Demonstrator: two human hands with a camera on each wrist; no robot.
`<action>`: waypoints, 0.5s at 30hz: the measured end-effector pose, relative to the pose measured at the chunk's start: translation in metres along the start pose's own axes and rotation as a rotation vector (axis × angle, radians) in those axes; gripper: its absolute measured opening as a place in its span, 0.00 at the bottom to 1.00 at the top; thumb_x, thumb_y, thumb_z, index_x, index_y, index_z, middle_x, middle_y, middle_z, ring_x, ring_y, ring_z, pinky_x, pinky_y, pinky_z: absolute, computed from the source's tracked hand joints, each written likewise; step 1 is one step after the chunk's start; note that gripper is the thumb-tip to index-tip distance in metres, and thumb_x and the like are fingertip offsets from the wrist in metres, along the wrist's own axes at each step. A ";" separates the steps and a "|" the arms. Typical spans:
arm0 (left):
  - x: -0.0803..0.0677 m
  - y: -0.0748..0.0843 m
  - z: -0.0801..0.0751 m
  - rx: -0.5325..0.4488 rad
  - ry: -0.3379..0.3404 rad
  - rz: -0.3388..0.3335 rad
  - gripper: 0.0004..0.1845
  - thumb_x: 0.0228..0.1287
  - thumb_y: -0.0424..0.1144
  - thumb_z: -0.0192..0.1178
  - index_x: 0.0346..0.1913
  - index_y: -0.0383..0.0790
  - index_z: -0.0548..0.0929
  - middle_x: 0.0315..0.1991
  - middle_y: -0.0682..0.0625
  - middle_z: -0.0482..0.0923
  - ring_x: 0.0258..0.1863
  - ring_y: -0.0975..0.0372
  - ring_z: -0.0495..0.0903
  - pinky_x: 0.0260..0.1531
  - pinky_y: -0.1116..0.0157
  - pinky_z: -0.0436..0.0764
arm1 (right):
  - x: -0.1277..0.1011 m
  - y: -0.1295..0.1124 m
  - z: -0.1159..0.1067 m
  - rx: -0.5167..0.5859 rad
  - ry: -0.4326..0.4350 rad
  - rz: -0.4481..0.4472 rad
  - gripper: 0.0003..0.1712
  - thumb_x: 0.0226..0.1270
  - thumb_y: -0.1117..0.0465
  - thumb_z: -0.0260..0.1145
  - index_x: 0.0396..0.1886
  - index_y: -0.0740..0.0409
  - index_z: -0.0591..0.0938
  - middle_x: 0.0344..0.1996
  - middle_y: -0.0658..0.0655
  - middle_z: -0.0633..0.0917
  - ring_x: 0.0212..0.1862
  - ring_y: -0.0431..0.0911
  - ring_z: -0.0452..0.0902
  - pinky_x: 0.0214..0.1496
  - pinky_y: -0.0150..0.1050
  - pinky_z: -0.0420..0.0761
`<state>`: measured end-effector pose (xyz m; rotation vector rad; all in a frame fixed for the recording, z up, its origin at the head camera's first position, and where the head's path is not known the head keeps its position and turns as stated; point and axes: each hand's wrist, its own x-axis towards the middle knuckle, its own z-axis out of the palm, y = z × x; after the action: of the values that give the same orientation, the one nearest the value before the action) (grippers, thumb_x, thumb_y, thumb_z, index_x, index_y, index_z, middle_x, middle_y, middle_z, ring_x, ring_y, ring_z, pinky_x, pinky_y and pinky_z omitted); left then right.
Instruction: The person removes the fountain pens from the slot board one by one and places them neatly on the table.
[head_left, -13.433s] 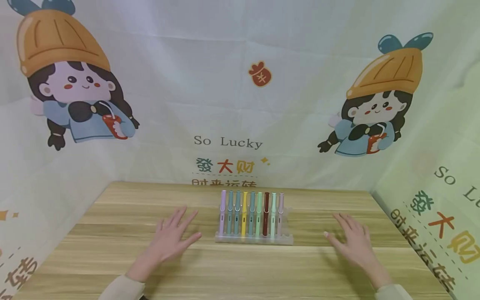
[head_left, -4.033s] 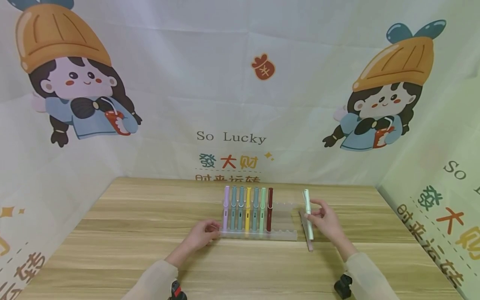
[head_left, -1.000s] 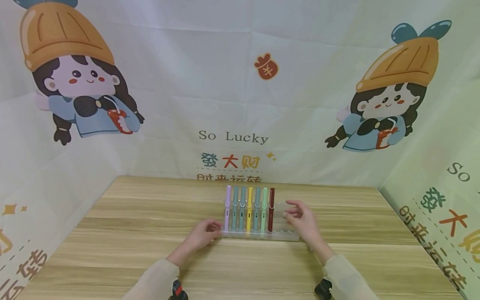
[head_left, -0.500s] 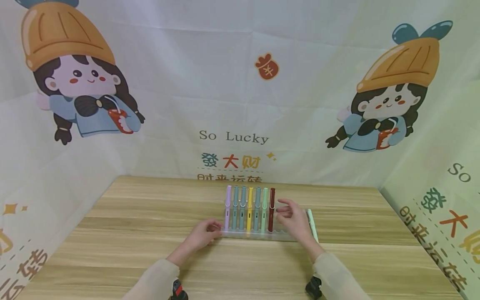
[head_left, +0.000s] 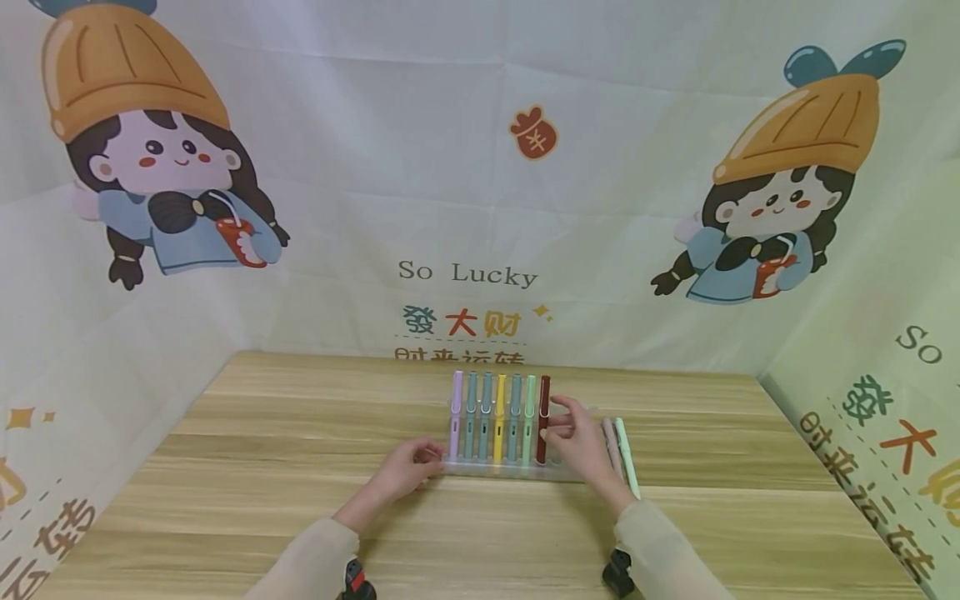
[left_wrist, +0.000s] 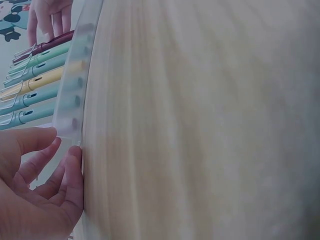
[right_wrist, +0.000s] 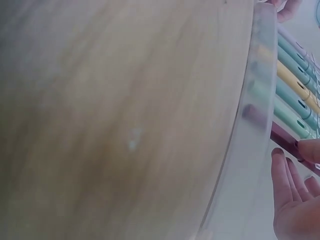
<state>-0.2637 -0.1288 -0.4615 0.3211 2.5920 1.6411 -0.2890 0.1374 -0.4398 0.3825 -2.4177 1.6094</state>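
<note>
A clear plastic pen rack stands mid-table with a row of capped pens leaning in it. From left come a lilac pen, blue-green pens around a yellow pen, a light green pen and a dark red pen. My left hand grips the rack's left end between thumb and fingers. My right hand pinches the dark red pen, which sits in its slot; the right wrist view shows the thumb on its barrel. That hand partly hides the rack's right end.
Beside the rack's right end, a mauve-grey pen and a mint pen lie on the wooden table. The right wrist partly covers the mauve-grey one. A printed cloth hangs behind the table.
The mauve-grey and mint pens went from the rack to the table on the right. Lately my right hand has moved left onto the dark red pen. The left hand stays at the rack.
</note>
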 end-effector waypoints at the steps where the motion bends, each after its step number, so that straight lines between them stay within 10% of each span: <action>1: 0.000 0.000 0.000 0.000 0.000 0.001 0.08 0.54 0.27 0.57 0.39 0.29 0.77 0.29 0.47 0.76 0.24 0.60 0.72 0.20 0.63 0.74 | 0.000 0.000 0.000 -0.005 0.000 -0.002 0.29 0.49 0.76 0.61 0.55 0.67 0.67 0.33 0.64 0.79 0.35 0.54 0.78 0.36 0.40 0.77; 15: -0.001 0.001 -0.001 0.001 -0.005 0.004 0.08 0.54 0.26 0.57 0.39 0.29 0.76 0.29 0.47 0.76 0.24 0.60 0.72 0.20 0.64 0.74 | 0.000 -0.002 0.003 -0.028 -0.021 0.040 0.30 0.53 0.75 0.60 0.57 0.64 0.65 0.33 0.61 0.80 0.34 0.50 0.77 0.36 0.39 0.77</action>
<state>-0.2631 -0.1292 -0.4607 0.3305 2.5902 1.6378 -0.2884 0.1340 -0.4396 0.3502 -2.4760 1.5937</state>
